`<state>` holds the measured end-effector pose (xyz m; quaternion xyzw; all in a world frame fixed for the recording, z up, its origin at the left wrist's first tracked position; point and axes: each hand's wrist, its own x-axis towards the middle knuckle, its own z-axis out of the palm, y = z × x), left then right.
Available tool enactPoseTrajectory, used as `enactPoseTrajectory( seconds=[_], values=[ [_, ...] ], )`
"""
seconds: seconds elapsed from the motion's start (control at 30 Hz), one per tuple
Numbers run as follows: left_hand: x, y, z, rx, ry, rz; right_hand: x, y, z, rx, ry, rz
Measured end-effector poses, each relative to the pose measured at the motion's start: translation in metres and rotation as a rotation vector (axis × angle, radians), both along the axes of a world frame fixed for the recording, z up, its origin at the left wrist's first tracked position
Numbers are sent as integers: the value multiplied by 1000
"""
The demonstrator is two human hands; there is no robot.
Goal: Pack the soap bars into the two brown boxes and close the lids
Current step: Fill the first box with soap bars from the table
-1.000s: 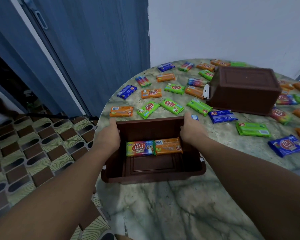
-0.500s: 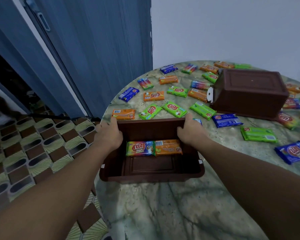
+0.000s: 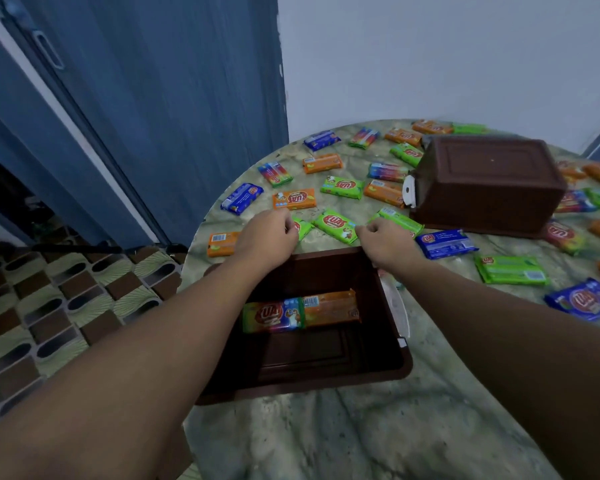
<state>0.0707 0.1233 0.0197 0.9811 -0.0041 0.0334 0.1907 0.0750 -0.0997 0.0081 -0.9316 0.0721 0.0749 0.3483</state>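
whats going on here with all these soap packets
A person is packing wrapped soap bars into an open brown box on a round marbled table. Two bars, a multicoloured one and an orange one, lie inside. Both hands are past the box's far rim: the left hand and right hand hang with curled fingers over green bars; no grip is visible. A second brown box sits among many loose bars.

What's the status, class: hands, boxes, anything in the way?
Both hands, left and right, reaching past open box, fingers curled, grip unclear. Two soap bars inside. Second box closed. No obstruction.
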Motion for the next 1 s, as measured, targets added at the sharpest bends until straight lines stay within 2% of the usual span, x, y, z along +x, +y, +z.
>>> enactPoseTrajectory(
  seconds=[0.37, 0.7, 0.9, 1.0],
  values=[
    [81, 3, -37, 46, 234, -9, 27, -9, -9, 68, 102, -127],
    [113, 8, -74, 129, 458, 38, 39, -11, -27, 72, 135, -143],
    [119, 9, -76, 155, 443, 50, 46, -7, -32, 66, 148, -138],
    [119, 4, -75, 155, 453, -30, 46, -10, -36, 33, 141, -132]
  ],
)
